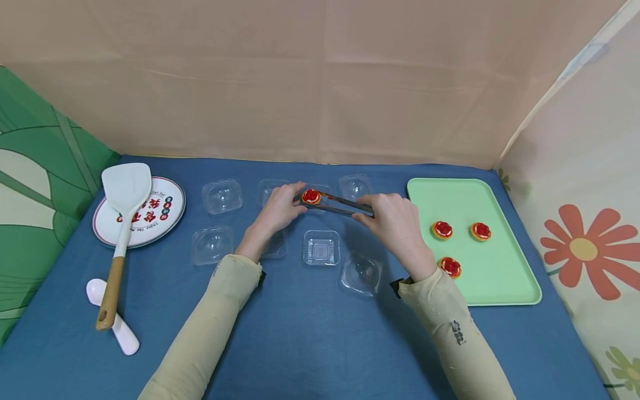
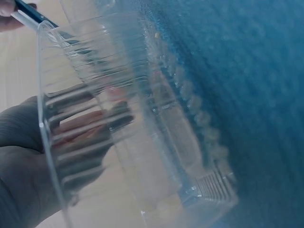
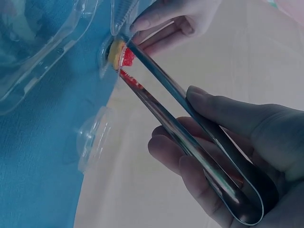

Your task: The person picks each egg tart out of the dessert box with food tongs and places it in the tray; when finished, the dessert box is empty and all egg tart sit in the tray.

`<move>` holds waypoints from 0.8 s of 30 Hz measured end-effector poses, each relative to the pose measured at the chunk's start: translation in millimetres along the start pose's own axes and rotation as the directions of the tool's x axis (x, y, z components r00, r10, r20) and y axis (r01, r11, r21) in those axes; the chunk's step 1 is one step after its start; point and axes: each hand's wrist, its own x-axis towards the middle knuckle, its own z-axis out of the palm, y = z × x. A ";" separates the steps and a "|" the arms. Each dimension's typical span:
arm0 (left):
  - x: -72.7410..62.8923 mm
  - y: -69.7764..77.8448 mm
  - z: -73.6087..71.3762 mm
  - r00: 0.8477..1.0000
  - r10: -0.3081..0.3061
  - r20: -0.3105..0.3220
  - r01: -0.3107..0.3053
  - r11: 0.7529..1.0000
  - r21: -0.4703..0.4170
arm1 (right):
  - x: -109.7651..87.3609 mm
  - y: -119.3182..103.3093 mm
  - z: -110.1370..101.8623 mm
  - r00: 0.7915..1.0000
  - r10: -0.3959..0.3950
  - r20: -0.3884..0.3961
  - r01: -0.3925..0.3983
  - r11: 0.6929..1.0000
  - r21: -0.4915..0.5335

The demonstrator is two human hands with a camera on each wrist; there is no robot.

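Observation:
My right hand (image 1: 392,222) grips a pair of metal tongs (image 3: 175,118), thumb on one arm and fingers on the other. Between the tong tips is a small round tart with a red topping (image 1: 311,196), which overlaps a clear plastic container (image 1: 324,190) in the back row. My left hand (image 1: 277,210) is at that container's left side, its thumb and forefinger spread apart close around the tart. In the left wrist view another clear container (image 2: 180,137) in the foreground partly covers the left hand (image 2: 28,142).
Several similar clear containers, such as one at front left (image 1: 212,245), stand about on the blue cloth. A green tray (image 1: 500,278) at the right bears three tarts (image 1: 480,231). At the left, a white spatula (image 1: 126,186) lies across a plate (image 1: 167,208) and a white spoon (image 1: 125,336).

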 end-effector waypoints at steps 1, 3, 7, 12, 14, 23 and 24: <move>-0.2 0.2 -0.2 1.000 0.001 0.000 -0.001 1.000 0.002 | 0.0 0.1 0.1 1.000 0.001 -0.002 -0.001 1.000 0.003; -0.2 0.3 -0.3 1.000 0.003 0.000 -0.003 1.000 0.004 | -0.1 0.3 0.1 1.000 0.003 -0.006 -0.003 1.000 0.008; -0.9 0.3 -0.7 1.000 0.006 0.000 -0.006 1.000 0.009 | -0.9 0.9 0.4 1.000 0.006 -0.011 -0.005 1.000 0.019; -0.8 0.3 -0.7 1.000 0.009 0.005 -0.009 1.000 0.020 | -2.3 2.5 1.4 1.000 0.007 -0.024 -0.006 0.999 0.036; -0.1 0.4 -0.2 1.000 0.008 0.004 -0.008 1.000 0.026 | -3.1 3.3 1.9 1.000 0.009 -0.027 -0.008 0.999 0.041; -0.3 -0.4 0.4 1.000 0.008 0.001 -0.008 1.000 0.023 | -5.2 4.1 1.4 0.999 0.005 -0.048 -0.003 0.999 0.042; -0.4 -0.6 0.6 1.000 0.008 0.002 -0.008 1.000 0.022 | -5.4 4.1 0.7 0.999 0.005 -0.051 -0.003 0.999 0.042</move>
